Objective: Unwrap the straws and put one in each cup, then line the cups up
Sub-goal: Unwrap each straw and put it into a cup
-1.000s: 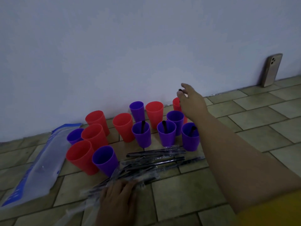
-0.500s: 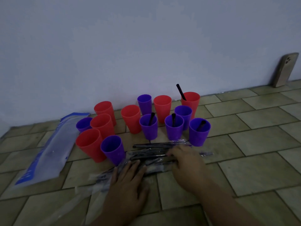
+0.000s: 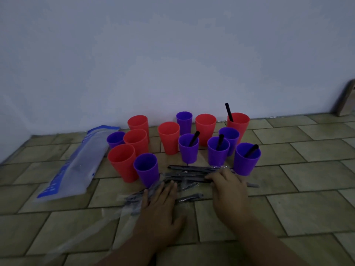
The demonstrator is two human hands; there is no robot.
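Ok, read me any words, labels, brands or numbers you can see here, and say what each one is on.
Nothing can be read here.
Clear plastic bag with blue edging: blue print along its near edge, too blurred to read.
Red and purple plastic cups: no print shows.
Wrapped black straws: no print shows on the clear wrappers.

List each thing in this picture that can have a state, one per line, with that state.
Rightmost red cup: upright, straw in.
Three front-right purple cups: upright, one straw each.
Remaining cups: upright, no straw showing.
Wrapped straws: piled on the floor, still wrapped.
Plastic bag: lying flat.
Left hand: flat on the pile, fingers straight.
Right hand: fingers curled over the pile; grip unclear.
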